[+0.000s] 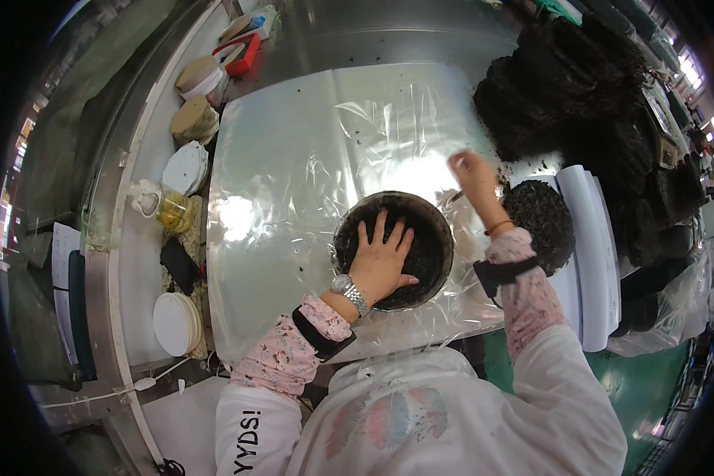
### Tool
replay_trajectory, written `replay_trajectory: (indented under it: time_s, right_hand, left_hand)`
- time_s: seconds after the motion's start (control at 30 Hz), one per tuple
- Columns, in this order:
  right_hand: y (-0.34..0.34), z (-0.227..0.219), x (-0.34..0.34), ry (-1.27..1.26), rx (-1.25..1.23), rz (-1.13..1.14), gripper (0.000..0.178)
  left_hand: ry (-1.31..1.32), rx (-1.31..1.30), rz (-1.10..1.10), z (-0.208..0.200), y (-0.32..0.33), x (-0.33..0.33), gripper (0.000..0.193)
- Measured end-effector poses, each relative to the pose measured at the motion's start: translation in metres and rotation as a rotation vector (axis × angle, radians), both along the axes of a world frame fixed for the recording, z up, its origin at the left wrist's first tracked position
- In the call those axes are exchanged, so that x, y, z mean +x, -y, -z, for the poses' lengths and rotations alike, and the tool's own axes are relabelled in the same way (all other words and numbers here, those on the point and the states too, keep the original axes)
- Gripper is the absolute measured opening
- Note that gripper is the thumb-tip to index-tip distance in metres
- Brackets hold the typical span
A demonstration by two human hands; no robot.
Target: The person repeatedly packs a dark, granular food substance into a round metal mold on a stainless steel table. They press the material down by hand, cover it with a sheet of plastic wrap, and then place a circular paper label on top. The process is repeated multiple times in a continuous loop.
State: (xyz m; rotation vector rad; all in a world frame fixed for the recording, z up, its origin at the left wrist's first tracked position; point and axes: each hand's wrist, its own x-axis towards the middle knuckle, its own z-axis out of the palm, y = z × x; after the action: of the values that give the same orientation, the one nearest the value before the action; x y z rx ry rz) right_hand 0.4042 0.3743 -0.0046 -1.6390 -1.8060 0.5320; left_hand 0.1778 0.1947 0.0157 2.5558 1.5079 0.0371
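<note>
A round, dark-walled mould (447, 246) stands on a clear plastic sheet (278, 182) in front of me. Dark, fibrous-looking material (422, 258) fills its inside. My left hand (379, 260) lies flat on this material, fingers spread, with a metal watch on the wrist. My right hand (476, 178) is raised beyond the mould's right rim, its fingers curled together. Whatever may be between those fingers is too small to make out. Beside my right wrist lies a round cake of dark shredded material (541, 222).
Large dark fibrous bundles (563, 87) pile up at the far right. A thick roll of white sheets (596, 262) lies near the right edge. Along the left ledge stand white discs (176, 324), a bottle of yellow liquid (176, 211), tan round stacks (194, 120) and a red box (244, 57).
</note>
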Motion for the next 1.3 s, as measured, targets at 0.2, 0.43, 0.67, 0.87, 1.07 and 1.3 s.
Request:
replay_trajectory:
  time_s: [0.2,0.43,0.67,0.87,1.07,1.3]
  right_hand:
    - [0.042,-0.084,-0.044,0.264,0.781,-0.208,0.03]
    - [0.036,0.002,-0.033,-0.584,-0.531,-0.372,0.063]
    - [0.135,-0.069,0.107,0.551,0.054,-0.211,0.101]
    - [0.156,-0.015,0.17,0.455,-0.09,-0.059,0.079]
    - [0.152,-0.076,0.148,0.432,0.317,0.076,0.038]
    - [0.203,-0.114,0.015,0.454,0.566,-0.768,0.063]
  left_hand:
    - [0.197,0.216,0.035,-0.029,-0.012,-0.015,0.064]
    - [0.764,-0.107,-0.457,-0.024,-0.046,-0.066,0.05]
    - [0.774,-0.074,-0.502,-0.017,-0.037,-0.07,0.052]
    - [0.832,-0.084,-0.492,-0.015,-0.039,-0.067,0.048]
    - [0.771,0.345,-0.407,-0.043,-0.018,-0.071,0.041]
    - [1.041,0.407,-0.467,-0.087,0.072,-0.07,0.046]
